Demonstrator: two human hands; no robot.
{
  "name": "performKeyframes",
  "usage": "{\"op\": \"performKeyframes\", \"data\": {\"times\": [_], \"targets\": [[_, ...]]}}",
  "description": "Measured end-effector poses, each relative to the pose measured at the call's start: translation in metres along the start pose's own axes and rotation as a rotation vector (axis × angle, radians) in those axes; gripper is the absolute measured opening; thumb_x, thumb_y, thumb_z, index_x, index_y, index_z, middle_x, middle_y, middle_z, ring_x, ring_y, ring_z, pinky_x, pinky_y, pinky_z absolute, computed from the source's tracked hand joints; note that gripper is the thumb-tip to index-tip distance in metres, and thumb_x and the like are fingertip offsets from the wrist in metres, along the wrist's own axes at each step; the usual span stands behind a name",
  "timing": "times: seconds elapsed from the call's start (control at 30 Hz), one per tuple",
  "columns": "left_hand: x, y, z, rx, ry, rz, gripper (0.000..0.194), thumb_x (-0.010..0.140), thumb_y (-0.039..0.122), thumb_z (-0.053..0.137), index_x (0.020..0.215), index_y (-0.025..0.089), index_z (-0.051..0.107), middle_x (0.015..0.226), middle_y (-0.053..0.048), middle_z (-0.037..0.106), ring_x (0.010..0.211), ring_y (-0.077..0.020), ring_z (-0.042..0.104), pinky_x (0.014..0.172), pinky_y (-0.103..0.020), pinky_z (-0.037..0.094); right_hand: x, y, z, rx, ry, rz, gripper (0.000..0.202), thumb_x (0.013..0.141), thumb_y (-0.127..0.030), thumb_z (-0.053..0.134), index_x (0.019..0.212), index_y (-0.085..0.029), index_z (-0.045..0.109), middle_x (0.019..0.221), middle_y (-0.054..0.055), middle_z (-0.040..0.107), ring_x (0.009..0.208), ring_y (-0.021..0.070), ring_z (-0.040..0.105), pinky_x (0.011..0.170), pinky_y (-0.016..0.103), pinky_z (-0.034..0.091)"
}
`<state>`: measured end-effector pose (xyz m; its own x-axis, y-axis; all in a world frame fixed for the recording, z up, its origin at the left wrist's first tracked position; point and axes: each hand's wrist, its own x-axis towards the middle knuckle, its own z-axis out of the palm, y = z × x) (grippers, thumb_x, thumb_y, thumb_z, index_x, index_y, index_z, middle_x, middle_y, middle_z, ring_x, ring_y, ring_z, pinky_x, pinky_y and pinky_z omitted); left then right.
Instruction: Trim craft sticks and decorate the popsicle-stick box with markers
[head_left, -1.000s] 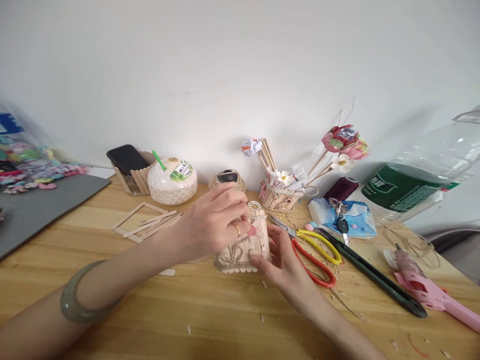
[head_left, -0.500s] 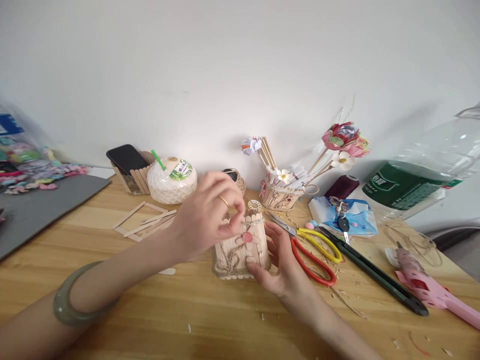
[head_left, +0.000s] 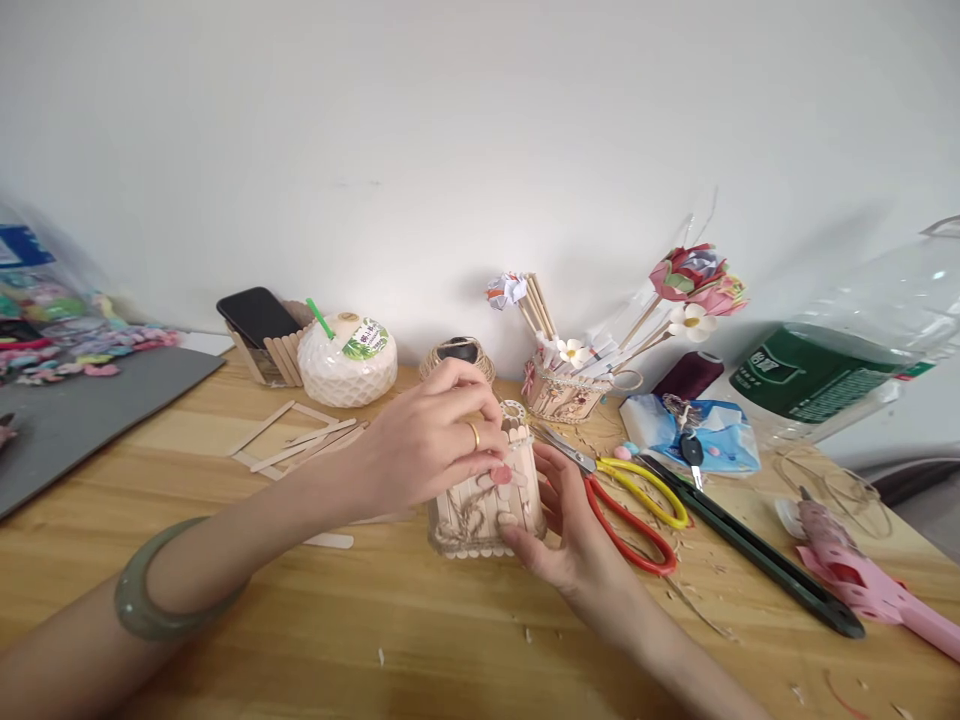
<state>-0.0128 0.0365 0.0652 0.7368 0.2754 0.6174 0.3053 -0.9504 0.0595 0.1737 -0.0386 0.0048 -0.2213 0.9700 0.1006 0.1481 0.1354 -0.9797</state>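
A small box made of upright wooden craft sticks (head_left: 484, 512) stands on the table, with twine along its lower edge and upper part. On its front is a flower of pale petals with a red round centre (head_left: 501, 475). My right hand (head_left: 574, 520) grips the box from the right side, thumb on the front and fingers behind. Over the box's upper left, my left hand (head_left: 442, 435) has its fingers curled inward, the lower fingertips by the red centre. Whatever those fingers pinch is hidden. A white beaded ring (head_left: 514, 411) shows just behind the box.
Right of the box lie red-and-yellow scissors (head_left: 630, 535), a dark green long tool (head_left: 757, 550) and a pink glue gun (head_left: 862, 585). Behind stand a holder with paper flowers (head_left: 566, 395), twine (head_left: 457, 355) and a wrapped coconut (head_left: 349, 370). Loose craft sticks (head_left: 300, 440) lie left.
My left hand has moved slightly down and right, bringing its fingertips to the flower's red centre. My right hand keeps its hold on the box; the view has shifted slightly.
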Motion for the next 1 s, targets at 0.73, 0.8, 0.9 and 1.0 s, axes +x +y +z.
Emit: {"op": "performKeyframes", "data": {"times": [0.73, 0.8, 0.9, 1.0], "targets": [[0.001, -0.027, 0.0, -0.612, 0.345, -0.718, 0.005, 0.074, 0.016, 0.051, 0.075, 0.019, 0.047, 0.079, 0.0, 0.055, 0.08, -0.0143, 0.055, 0.078, -0.029, 0.044, 0.015, 0.007, -0.017, 0.172, 0.085, 0.191, 0.064, 0.072, -0.05, 0.067, 0.12, -0.023, 0.034, 0.136, 0.015, 0.042, 0.121, 0.0265, 0.046, 0.102, 0.049, 0.034], [0.002, -0.03, 0.001, -0.707, 0.364, -0.819, 0.009, 0.069, 0.014, 0.053, 0.074, 0.018, 0.048, 0.075, 0.002, 0.056, 0.075, -0.013, 0.056, 0.073, -0.026, 0.044, 0.015, 0.006, -0.017, 0.165, 0.099, 0.191, 0.063, 0.071, -0.051, 0.067, 0.119, -0.024, 0.035, 0.137, 0.015, 0.042, 0.123, 0.0268, 0.045, 0.103, 0.05, 0.033], [0.003, -0.03, 0.001, -0.837, 0.393, -0.907, 0.007, 0.068, 0.014, 0.049, 0.073, 0.018, 0.05, 0.069, 0.003, 0.054, 0.067, -0.0113, 0.054, 0.067, -0.024, 0.044, 0.014, 0.005, -0.016, 0.167, 0.096, 0.179, 0.063, 0.071, -0.051, 0.068, 0.119, -0.025, 0.036, 0.139, 0.014, 0.041, 0.125, 0.0268, 0.043, 0.103, 0.049, 0.032], [0.003, -0.027, 0.0, -0.912, 0.388, -0.939, 0.009, 0.069, 0.014, 0.042, 0.066, 0.017, 0.051, 0.061, 0.003, 0.051, 0.06, -0.0107, 0.051, 0.061, -0.024, 0.044, 0.014, 0.006, -0.016, 0.19, 0.092, 0.183, 0.065, 0.07, -0.05, 0.069, 0.12, -0.024, 0.036, 0.139, 0.014, 0.041, 0.124, 0.0257, 0.043, 0.103, 0.047, 0.034]]}}
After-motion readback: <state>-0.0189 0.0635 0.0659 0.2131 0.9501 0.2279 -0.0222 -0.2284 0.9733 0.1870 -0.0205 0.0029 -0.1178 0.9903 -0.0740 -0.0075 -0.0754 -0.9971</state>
